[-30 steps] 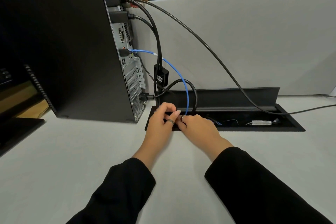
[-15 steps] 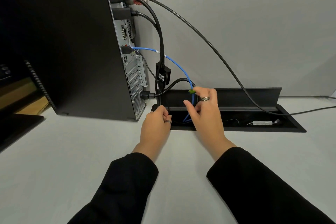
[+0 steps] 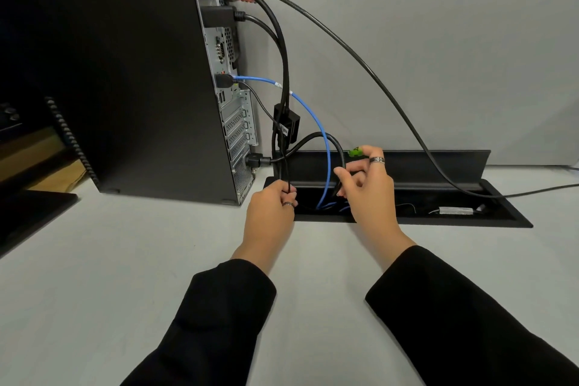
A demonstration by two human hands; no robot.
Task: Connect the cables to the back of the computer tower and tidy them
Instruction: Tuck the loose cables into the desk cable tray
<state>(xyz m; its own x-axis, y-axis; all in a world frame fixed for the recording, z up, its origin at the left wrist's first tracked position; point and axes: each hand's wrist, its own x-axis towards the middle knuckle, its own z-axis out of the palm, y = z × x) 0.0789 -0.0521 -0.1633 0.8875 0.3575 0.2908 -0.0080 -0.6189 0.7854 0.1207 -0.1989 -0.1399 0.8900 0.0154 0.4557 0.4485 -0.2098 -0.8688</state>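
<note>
Two hands gather cables behind a computer tower

Two bare hands in black sleeves reach over a pale grey desk (image 3: pixel 109 276) toward an open black cable tray (image 3: pixel 470 219) sunk into the desk surface, its lid (image 3: pixel 407 166) standing up along the far edge.

A black computer tower (image 3: pixel 109 72) stands upright at the left, with its back panel facing right toward a grey partition (image 3: pixel 438 72). Several cables are plugged into that panel. Thick black cables (image 3: pixel 283 50) hang from the top ports down to a small black adapter box (image 3: pixel 286 125). A blue cable (image 3: pixel 322 131) runs from a middle port, arcs right and drops into the tray. A black power cable (image 3: pixel 313 138) leaves a plug low on the panel, loops upward and curves back down. One long black cable (image 3: pixel 391 97) sweeps from the top of the tower across the partition, passes over the tray and goes off to the right.

The left hand (image 3: pixel 271 216), wearing a ring, sits at the tray's left end with its fingers curled around thin black cables that come down from the adapter box. The right hand (image 3: pixel 369 188), also ringed, is raised just above the tray; its thumb and fingers pinch the descending part of the power cable loop, and a small green tie (image 3: pixel 355 151) is held at its upper fingertips, just beside the blue cable.
</note>
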